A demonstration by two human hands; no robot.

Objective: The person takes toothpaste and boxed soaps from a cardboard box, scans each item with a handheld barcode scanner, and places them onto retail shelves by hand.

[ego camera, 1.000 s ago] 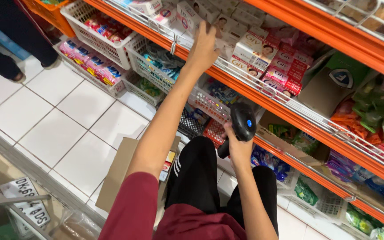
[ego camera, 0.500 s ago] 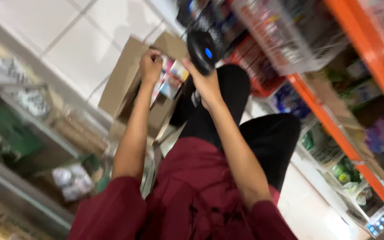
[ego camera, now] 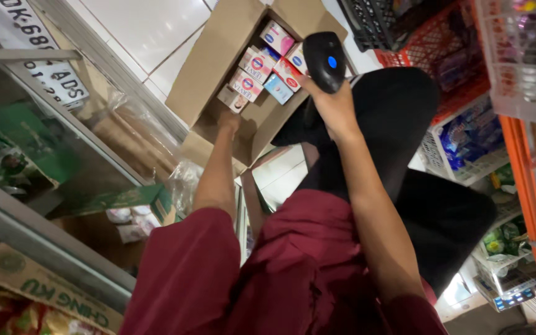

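Gripping a black handheld barcode scanner (ego camera: 324, 60), the right hand (ego camera: 333, 105) hovers beside an open cardboard box (ego camera: 218, 59); the left hand (ego camera: 229, 118) reaches inside among small pink cartons (ego camera: 252, 71), its grip hidden.

Head view, steeply downward, close over lap.

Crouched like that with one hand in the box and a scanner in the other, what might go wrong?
The left hand reaches deep into the cardboard box among loosely packed small cartons; pulling one out could tip or crush its neighbours. The right hand grips the black scanner directly over the box, so a slip might drop it onto the cartons. The open flaps could also snag the forearm.
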